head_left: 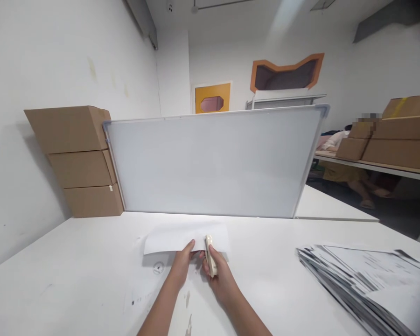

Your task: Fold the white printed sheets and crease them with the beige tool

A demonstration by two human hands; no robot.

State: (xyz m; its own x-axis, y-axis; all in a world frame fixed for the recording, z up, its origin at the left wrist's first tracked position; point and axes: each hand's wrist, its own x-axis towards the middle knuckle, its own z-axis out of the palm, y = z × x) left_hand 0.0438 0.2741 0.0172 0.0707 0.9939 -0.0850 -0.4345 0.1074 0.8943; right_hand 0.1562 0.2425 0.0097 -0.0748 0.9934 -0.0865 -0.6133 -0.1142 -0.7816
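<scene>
A white sheet of paper [166, 239] is lifted slightly off the table, its near edge curving up. My left hand [182, 262] pinches that edge, thumb on top and fingers underneath. Just to the right, a cream stapler [211, 260] is gripped in my right hand [221, 276], its front end over the paper's near edge. Whether its jaws are pressed together cannot be made out. Below the lifted sheet lies a printed paper [145, 280] with a round star mark, partly covered by my left arm.
A thick stack of printed papers [374, 280] lies at the right of the white table [73, 289]. Behind stands a whiteboard [210, 163], with stacked cardboard boxes [87, 170] at its left. A person sits beyond more boxes [402, 151] at far right.
</scene>
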